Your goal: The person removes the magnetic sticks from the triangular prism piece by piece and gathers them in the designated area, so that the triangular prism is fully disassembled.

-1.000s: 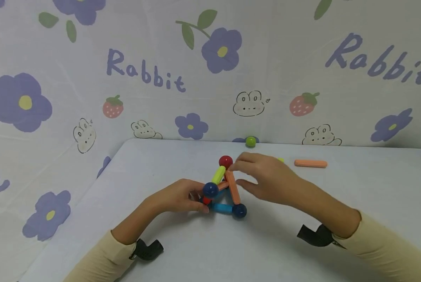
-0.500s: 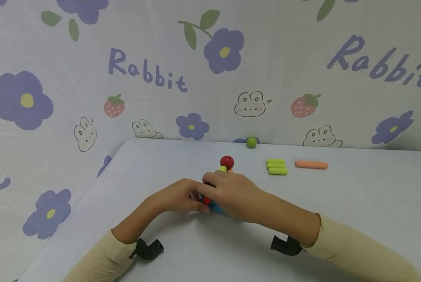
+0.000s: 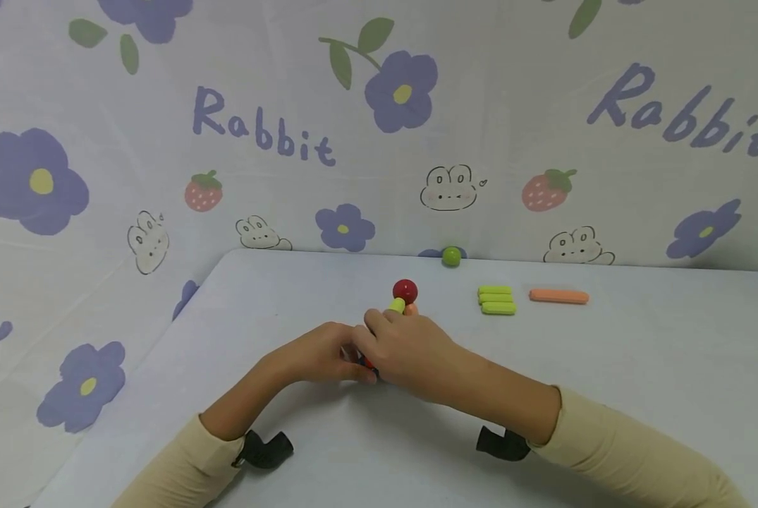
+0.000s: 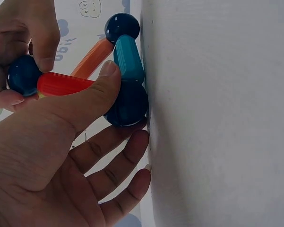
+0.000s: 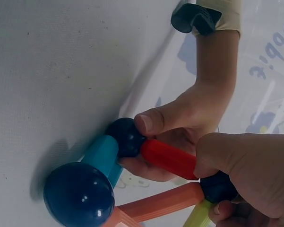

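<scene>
A toy frame of magnetic balls and rods stands on the table between both hands. My left hand (image 3: pixel 321 353) pinches the lower dark blue ball (image 4: pixel 127 106), its thumb over the joint with the red rod (image 4: pixel 64 85). At the rod's other end, my right hand (image 5: pixel 250 175) pinches an upper dark blue ball (image 5: pixel 217 185). Orange rods (image 5: pixel 163 202) and blue rods (image 4: pixel 127 59) run to other corners, one a large dark blue ball (image 5: pixel 78 194). In the head view a red ball (image 3: pixel 405 291) tops a yellow-green rod (image 3: pixel 396 305); my right hand hides most of the frame.
Behind the frame, to the right, lie several short yellow-green rods (image 3: pixel 497 299) side by side and an orange rod (image 3: pixel 559 296). A green ball (image 3: pixel 451 256) sits at the table's back edge, before a printed cloth (image 3: pixel 499 127).
My right hand has come left and down from near the red ball to the upper dark blue ball, uncovering the yellow-green rods behind. My left hand has stayed in place.
</scene>
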The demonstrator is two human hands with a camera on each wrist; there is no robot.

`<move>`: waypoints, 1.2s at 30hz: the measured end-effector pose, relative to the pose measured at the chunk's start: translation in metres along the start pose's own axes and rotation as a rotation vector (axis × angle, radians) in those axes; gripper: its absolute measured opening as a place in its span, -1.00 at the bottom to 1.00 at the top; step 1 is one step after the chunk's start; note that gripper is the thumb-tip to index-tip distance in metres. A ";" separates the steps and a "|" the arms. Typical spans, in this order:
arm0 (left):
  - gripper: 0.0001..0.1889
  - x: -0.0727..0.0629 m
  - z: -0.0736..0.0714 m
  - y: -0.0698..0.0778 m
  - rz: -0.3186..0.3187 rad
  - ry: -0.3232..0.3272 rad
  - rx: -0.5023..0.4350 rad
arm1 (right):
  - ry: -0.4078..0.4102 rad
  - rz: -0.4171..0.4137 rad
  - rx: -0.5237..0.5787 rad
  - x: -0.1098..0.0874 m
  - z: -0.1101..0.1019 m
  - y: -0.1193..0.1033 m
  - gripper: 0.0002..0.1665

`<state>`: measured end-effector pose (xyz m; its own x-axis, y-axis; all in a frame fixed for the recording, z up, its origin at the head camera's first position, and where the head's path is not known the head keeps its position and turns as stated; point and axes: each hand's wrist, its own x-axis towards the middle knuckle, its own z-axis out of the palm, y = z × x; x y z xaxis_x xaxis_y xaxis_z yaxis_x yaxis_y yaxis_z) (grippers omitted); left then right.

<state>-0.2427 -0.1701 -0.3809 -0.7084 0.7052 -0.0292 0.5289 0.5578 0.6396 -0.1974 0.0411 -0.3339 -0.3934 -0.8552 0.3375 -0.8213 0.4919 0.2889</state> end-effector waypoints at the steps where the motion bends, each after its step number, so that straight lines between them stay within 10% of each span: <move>1: -0.77 0.000 0.000 0.000 0.004 0.000 -0.002 | 0.002 -0.001 -0.016 0.000 0.000 -0.001 -0.62; 9: -0.80 -0.001 -0.001 0.000 0.003 -0.004 -0.024 | 0.114 -0.015 0.028 0.001 0.003 -0.004 -0.64; 20: -0.75 0.000 -0.001 -0.001 0.092 -0.020 0.000 | 0.047 0.216 0.871 -0.011 -0.020 0.053 -0.56; 28: -0.67 0.001 -0.001 0.001 0.020 -0.024 0.017 | 0.218 0.311 0.908 -0.023 -0.002 0.112 -0.47; 36: -0.69 0.001 0.000 0.000 0.018 -0.020 0.020 | 0.195 0.418 1.006 -0.031 0.019 0.153 -0.40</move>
<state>-0.2437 -0.1691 -0.3812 -0.6895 0.7236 -0.0329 0.5511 0.5535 0.6244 -0.3186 0.1398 -0.3177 -0.7188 -0.5686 0.4001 -0.6351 0.3028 -0.7106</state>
